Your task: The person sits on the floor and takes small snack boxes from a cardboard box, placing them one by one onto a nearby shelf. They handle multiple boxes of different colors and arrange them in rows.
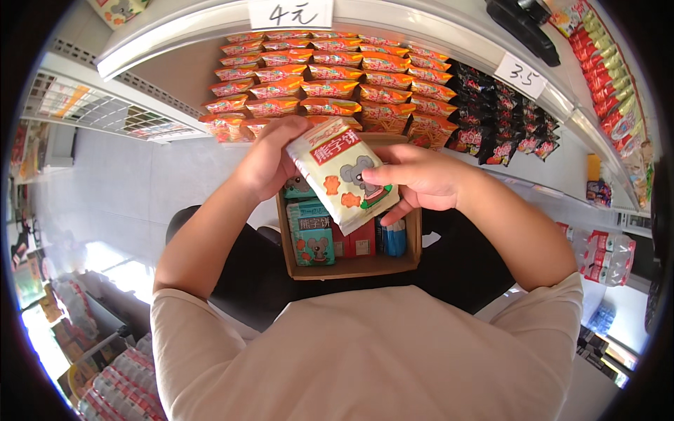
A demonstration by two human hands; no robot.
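A pale yellow biscuit packet (pixel 345 179) with a koala picture is held tilted between my two hands, over an open cardboard box (pixel 337 272). My left hand (pixel 274 158) grips its upper left edge. From the right, my right hand (pixel 413 176) holds it with the thumb across the front and the fingers behind. Inside the box are a teal koala biscuit packet (pixel 316 244), red packages (pixel 363 242) and a blue packet (pixel 394 239). The yellow packet and my hands hide the far part of the box.
Ahead, a shelf holds rows of orange snack bags (pixel 331 73) and black snack bags (pixel 497 126). Its upper shelf edge (pixel 400 16) bears price cards and juts out above them. Bottle packs (pixel 611 258) stand at right, others (pixel 124 384) at lower left. Grey floor (pixel 126 173) shows at left.
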